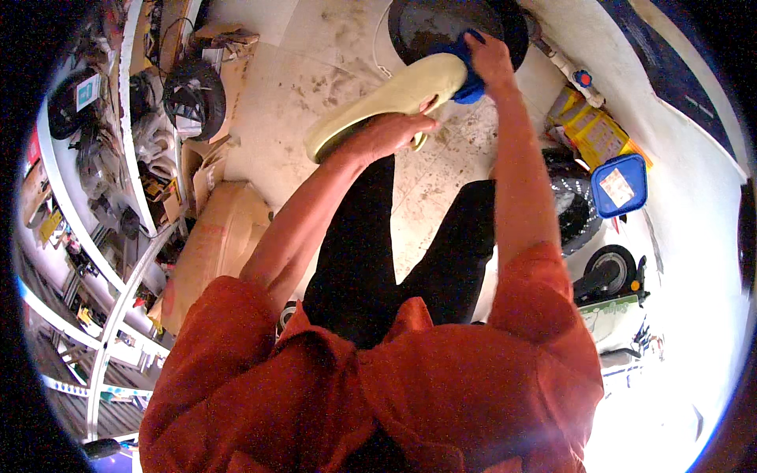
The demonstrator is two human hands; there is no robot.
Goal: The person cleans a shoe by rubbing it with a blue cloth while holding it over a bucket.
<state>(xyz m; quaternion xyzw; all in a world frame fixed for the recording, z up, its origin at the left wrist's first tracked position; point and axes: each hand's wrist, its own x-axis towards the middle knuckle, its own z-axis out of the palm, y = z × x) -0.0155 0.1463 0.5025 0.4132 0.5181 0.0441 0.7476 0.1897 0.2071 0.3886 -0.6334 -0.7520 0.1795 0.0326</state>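
A pale yellow, curved moulded panel (386, 96), like a scooter fender, hangs above the floor in front of my legs. My left hand (393, 135) is closed round its near edge, with the thumb side toward the panel's right end. My right hand (490, 63) is closed on a bunched blue cloth (468, 88), which touches or lies very close to the panel's far right end. Behind the cloth stands a round black basin (422, 33) with what looks like water in it. The panel's underside is mostly hidden.
Shelving with white uprights (134, 118) and mixed parts lines the left side, beside a cardboard box (217, 244) and a small black tyre (195, 101). On the right are yellow packages (591, 134), a blue lid (619, 186) and a wheel (611, 272). Dirt marks the floor (315, 47).
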